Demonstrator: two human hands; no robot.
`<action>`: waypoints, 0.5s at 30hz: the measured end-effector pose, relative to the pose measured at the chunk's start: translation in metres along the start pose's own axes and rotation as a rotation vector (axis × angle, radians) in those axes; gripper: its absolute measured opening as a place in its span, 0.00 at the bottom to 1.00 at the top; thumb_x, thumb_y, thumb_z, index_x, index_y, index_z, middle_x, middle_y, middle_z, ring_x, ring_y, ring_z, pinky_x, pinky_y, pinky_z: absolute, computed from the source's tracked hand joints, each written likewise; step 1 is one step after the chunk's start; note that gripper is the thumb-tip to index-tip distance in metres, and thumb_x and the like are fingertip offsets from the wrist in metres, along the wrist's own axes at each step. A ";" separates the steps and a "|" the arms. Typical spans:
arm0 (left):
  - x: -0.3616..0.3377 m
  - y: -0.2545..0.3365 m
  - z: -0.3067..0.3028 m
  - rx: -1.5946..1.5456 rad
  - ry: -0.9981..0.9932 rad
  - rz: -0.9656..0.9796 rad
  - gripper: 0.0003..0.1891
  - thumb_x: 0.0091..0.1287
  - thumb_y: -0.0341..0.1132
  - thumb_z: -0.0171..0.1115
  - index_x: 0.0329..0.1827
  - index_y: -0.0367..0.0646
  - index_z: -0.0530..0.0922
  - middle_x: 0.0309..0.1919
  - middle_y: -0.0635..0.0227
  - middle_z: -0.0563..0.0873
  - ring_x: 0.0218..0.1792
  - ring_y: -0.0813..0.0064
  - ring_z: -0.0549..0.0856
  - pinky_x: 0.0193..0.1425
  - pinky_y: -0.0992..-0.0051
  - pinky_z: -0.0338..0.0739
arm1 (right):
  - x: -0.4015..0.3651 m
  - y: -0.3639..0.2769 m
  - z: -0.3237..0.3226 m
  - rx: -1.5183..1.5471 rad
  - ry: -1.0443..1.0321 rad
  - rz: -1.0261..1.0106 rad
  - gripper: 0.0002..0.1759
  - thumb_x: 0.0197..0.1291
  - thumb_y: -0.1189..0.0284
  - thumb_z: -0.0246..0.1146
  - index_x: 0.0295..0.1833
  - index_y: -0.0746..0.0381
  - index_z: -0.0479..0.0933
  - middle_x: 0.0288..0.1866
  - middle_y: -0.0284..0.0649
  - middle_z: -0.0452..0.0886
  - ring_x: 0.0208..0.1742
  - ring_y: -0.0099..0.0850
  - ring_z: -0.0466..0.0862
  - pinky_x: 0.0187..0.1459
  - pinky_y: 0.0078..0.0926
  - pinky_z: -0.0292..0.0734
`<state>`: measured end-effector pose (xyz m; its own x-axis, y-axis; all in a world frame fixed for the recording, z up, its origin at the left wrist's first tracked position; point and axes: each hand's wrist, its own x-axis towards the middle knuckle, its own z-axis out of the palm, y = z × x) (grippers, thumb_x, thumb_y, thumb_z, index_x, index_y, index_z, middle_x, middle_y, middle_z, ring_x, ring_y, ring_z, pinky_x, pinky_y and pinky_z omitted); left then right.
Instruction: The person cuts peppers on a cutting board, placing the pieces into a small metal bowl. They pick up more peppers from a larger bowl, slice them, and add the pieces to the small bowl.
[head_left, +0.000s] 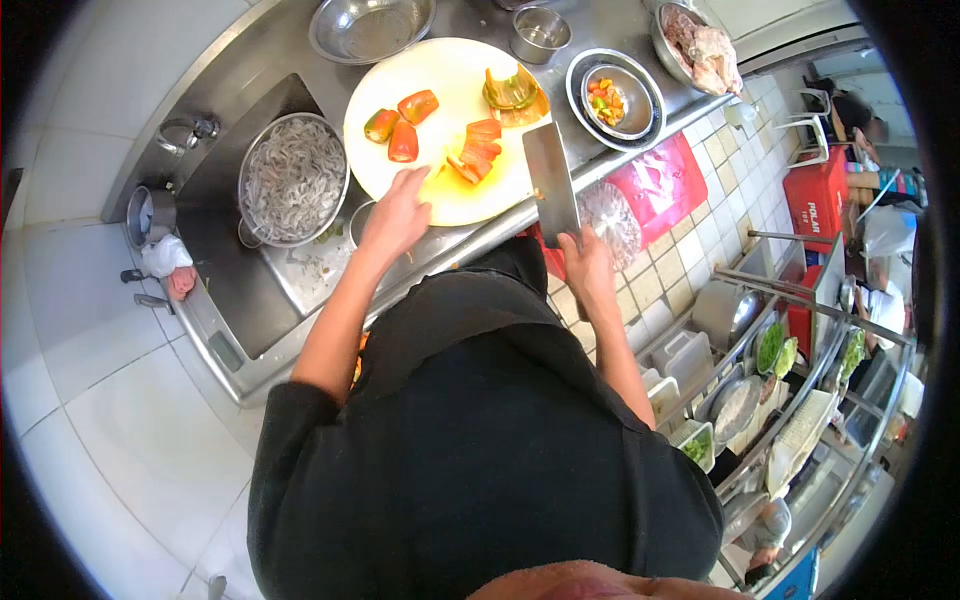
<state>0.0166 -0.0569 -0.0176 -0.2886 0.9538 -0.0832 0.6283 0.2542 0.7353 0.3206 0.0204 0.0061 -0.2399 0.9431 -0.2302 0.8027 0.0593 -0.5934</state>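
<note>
My right hand [588,270] is closed round the handle of a cleaver [552,180], its broad blade upright beside the right edge of a round cutting board [385,85]. My left hand [400,215] is at the board's near left edge, index finger stretched out and apart from the thumb; I see nothing in it. Red pepper pieces [403,140] lie on the left of the board. Nearer the middle, cut pepper strips [478,150] fan out. A hollow green and orange pepper piece [510,90] sits at the far right of the board.
Left, a colander of greyish, shrimp-like pieces [293,180] stands in the sink [220,260]. Behind the board is a metal bowl [372,28]. Right are a bowl of chopped pepper [608,100] and a bowl of raw meat [705,50]. A metal rack [780,280] stands further right.
</note>
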 end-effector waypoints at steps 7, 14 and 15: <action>0.065 -0.023 0.049 0.143 0.003 0.063 0.19 0.67 0.25 0.60 0.62 0.38 0.82 0.53 0.48 0.80 0.52 0.45 0.85 0.61 0.55 0.80 | -0.010 -0.005 -0.013 -0.292 0.009 -0.065 0.16 0.68 0.62 0.66 0.44 0.66 0.77 0.35 0.61 0.85 0.42 0.63 0.85 0.46 0.61 0.78; 0.063 -0.037 0.053 0.131 0.132 0.017 0.07 0.67 0.28 0.60 0.37 0.33 0.84 0.38 0.44 0.86 0.42 0.41 0.87 0.51 0.50 0.82 | -0.023 -0.006 -0.013 -0.330 -0.040 -0.127 0.13 0.69 0.64 0.65 0.45 0.65 0.77 0.40 0.59 0.86 0.42 0.61 0.87 0.45 0.58 0.80; 0.058 -0.037 0.049 0.144 0.100 0.001 0.07 0.67 0.28 0.60 0.36 0.33 0.84 0.37 0.42 0.86 0.41 0.41 0.87 0.51 0.49 0.82 | -0.027 -0.008 -0.016 -0.334 -0.050 -0.131 0.13 0.68 0.64 0.65 0.46 0.64 0.77 0.40 0.58 0.86 0.42 0.61 0.86 0.45 0.58 0.81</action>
<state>0.0118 -0.0032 -0.0825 -0.3535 0.9354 -0.0098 0.7235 0.2800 0.6310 0.3291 -0.0007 0.0292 -0.3724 0.9036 -0.2117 0.8955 0.2899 -0.3377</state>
